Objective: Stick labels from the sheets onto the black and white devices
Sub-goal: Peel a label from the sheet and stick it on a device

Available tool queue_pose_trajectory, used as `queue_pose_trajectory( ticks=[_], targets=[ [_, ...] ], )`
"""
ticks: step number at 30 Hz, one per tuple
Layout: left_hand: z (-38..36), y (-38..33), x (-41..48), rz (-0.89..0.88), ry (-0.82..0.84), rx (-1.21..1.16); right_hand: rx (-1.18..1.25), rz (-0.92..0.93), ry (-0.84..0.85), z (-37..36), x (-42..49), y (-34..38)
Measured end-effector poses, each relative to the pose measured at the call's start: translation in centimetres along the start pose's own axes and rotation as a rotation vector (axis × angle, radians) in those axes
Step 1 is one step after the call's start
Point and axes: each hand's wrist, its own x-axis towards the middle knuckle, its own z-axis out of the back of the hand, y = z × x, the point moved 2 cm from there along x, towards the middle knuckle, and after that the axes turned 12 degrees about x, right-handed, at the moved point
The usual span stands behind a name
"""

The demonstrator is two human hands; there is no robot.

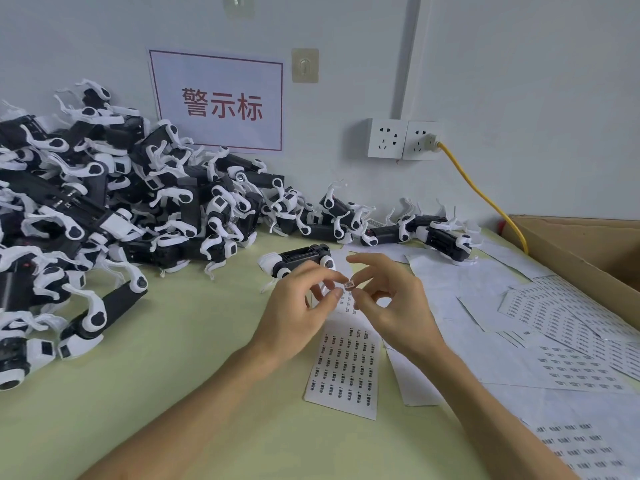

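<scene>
The left forearm (194, 403) and right forearm (485, 407) are bare to the lower edge of view. The left hand (294, 306) and right hand (398, 306) are bare too, nails short.

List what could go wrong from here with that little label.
The label is tiny, pinched between the left hand and right hand; it may fold or stick to a fingertip. The sheet curls up beneath that grip, so it might lift along. The device lies unheld behind the hands; pressing could shift it and set the label crooked.
</scene>
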Motion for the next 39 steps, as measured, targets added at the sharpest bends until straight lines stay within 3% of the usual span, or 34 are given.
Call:
queue_pose_trajectory(
  ticks=[10, 20, 27, 30, 34, 36, 39],
  targets=[
    [-0.1, 0.1, 0.1, 0.060, 0.035, -0.076, -0.092, 0.010, 0.045, -0.4, -0.1, -0.2],
    [-0.2, 0.5, 0.4, 0.296, 0.153, -0.363, -0.290, 0.150, -0.033, 0.0, 0.1, -0.5],
    [0.1, 0.5, 0.4, 0.298, 0.140, -0.384, -0.280, 0.122, -0.057, 0.1, 0.2, -0.6],
    [0.5, 0.6, 0.4, 0.233, -0.006, -0.227, -0.177, 0.023, -0.087, 0.1, 0.3, -0.6],
    [2.0, 0.7, 0.5, -0.077, -0.357, 0.379, -0.088, -0.061, -0.109, 0.4, 0.4, -0.5],
    [2.6, 1.5, 1.0, -0.060, -0.362, 0.586, -0.072, -0.083, -0.110, 0.5, 0.5, -0.5],
    [2.8, 3.3, 1.5, 0.098, -0.172, 0.628, -0.082, -0.106, -0.098, 0.4, 0.5, -0.5]
  ],
)
